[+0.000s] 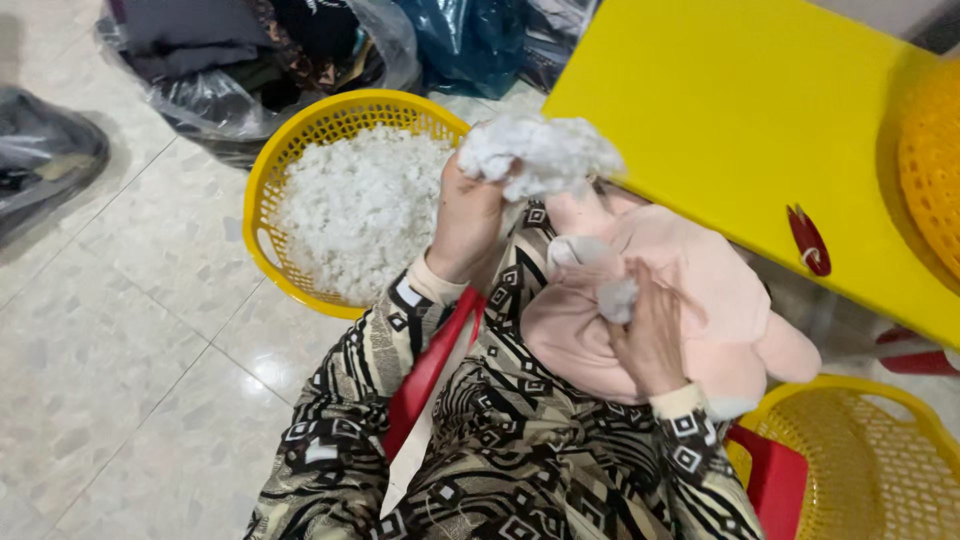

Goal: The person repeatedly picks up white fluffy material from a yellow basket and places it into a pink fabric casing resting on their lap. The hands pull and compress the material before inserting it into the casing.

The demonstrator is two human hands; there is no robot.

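Note:
My left hand is closed around a clump of white stuffing fibre, held up just right of the yellow basket that is full of the same white stuffing. My right hand rests on a pale pink plush toy lying on my lap, its fingers pressing a small tuft of white stuffing into an opening in the toy. Both arms wear sleeves with a black and beige geometric pattern.
A yellow table stands at the upper right with a small red tool near its edge and a yellow basket on it. Another yellow basket sits at lower right. Plastic bags of cloth lie behind on the tiled floor.

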